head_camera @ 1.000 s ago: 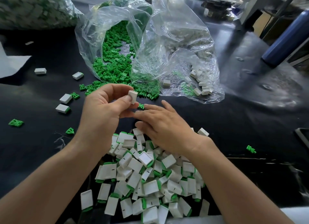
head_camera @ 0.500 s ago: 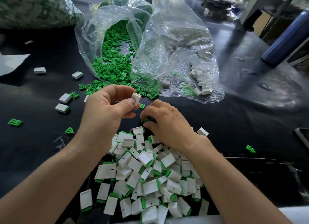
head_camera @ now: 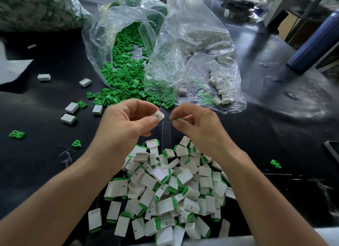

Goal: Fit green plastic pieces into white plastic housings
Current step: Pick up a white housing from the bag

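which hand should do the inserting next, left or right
Right. The right hand pinches a green piece just beside the white housing that the left hand grips, not yet touching it. It can probably push in while the left steadies.

The left forearm (head_camera: 55,200) and right forearm (head_camera: 260,194) reach forward and converge, the hands raised side by side and just apart. The left hand (head_camera: 126,123) pinches a white housing (head_camera: 159,115) between thumb and curled fingers, on the side facing the right hand. The right hand (head_camera: 200,124), knuckles up, pinches a green piece (head_camera: 177,119) at its fingertips, pointed toward the left hand.
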Motion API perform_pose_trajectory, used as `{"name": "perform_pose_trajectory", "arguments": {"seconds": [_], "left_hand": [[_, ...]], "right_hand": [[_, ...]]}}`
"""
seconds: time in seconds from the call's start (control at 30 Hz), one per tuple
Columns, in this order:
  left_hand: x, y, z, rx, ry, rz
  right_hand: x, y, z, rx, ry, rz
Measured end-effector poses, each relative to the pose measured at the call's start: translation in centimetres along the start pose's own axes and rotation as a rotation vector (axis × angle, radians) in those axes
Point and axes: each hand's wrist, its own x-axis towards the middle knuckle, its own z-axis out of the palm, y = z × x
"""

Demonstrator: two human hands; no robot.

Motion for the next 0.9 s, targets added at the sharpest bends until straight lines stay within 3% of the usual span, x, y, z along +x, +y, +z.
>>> {"name": "perform_pose_trajectory", "arguments": {"seconds": [0.1, 0.3, 0.67, 0.9], "left_hand": [[-0.1, 0.0, 0.1, -0.014, -0.032, -0.024], [-0.2, 0.1, 0.2, -0.026, -0.069, -0.045], [-0.3, 0.1, 0.1, 0.019, -0.086, -0.023], [-0.4, 0.2, 0.0, 0.031, -0.11, 0.003]], "right_hand": [[-0.5, -0.4, -0.4, 0.243, 0.05, 0.004], [-1.0, -1.1, -0.1, 0.344, 0.105, -0.033], [-1.3, -1.4, 0.1, 0.254, 0.013, -0.074], [-1.5, -1.2, 0.0, 0.25, -0.059, 0.028]]}}
